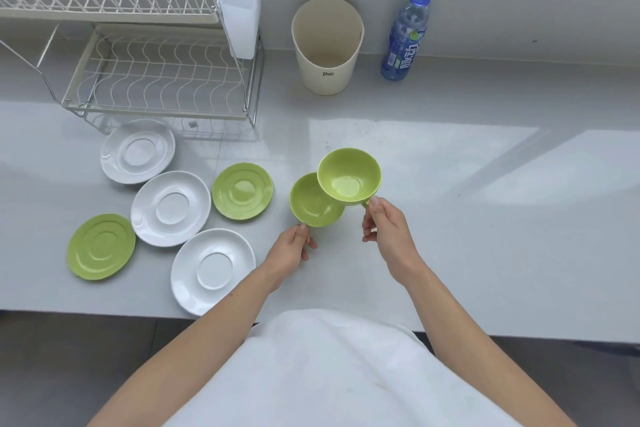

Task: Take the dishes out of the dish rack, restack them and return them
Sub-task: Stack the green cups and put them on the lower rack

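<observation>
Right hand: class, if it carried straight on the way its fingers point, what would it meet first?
The right hand points up and left along the counter, already holding one green cup; beyond that, probably the other green cup, though depth is unclear.

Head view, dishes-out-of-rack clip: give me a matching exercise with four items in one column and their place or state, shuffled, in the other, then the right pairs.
Items
1. upper green cup
2. lower green cup
3. dish rack
4. blue bottle

Places or states
A. stands by the wall, right of the beige container
B. held by its handle in the left hand
C. no dishes in it
D. held by its handle in the right hand, overlapping the other cup's rim

Pairs: 1-D, 2-B, 3-C, 4-A
</observation>
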